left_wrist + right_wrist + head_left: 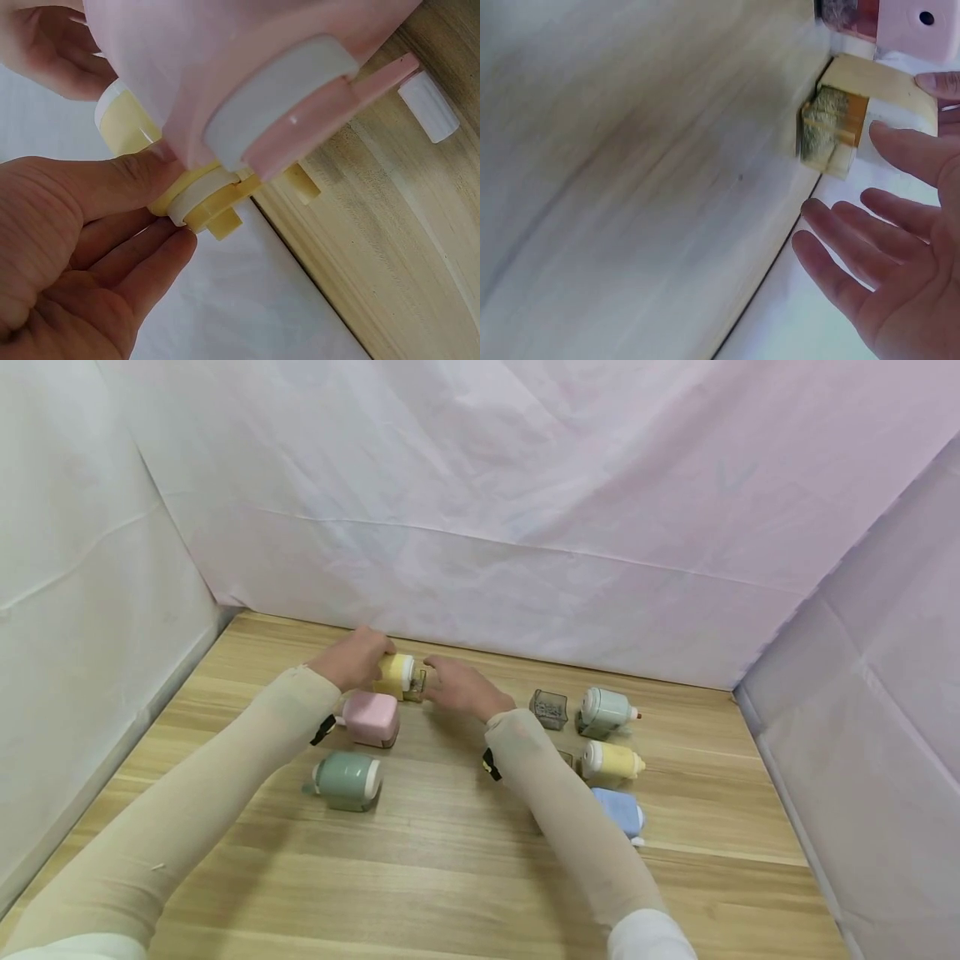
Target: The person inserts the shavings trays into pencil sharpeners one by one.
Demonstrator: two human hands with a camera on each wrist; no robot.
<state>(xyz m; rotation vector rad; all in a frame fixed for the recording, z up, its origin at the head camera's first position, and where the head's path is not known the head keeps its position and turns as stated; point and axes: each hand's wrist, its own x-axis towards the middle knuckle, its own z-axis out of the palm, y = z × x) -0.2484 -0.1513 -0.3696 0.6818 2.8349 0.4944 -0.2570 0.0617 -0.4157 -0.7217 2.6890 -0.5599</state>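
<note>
My left hand grips a yellow crank pencil sharpener at the back left of the table. In the left wrist view, thumb and fingers pinch it around its crank end. The clear drawer, with shavings inside, sticks partway out of the sharpener's white front. My right hand is beside the drawer, fingers spread and slightly bent. In the right wrist view, its thumb lies over the white front; whether it touches cannot be told. A pink sharpener stands just nearer than the yellow one.
A green sharpener stands front left. On the right are a grey-green sharpener, another yellow one and a blue one. A loose clear drawer holds shavings. My right forearm partly hides more there. White cloth walls border the table.
</note>
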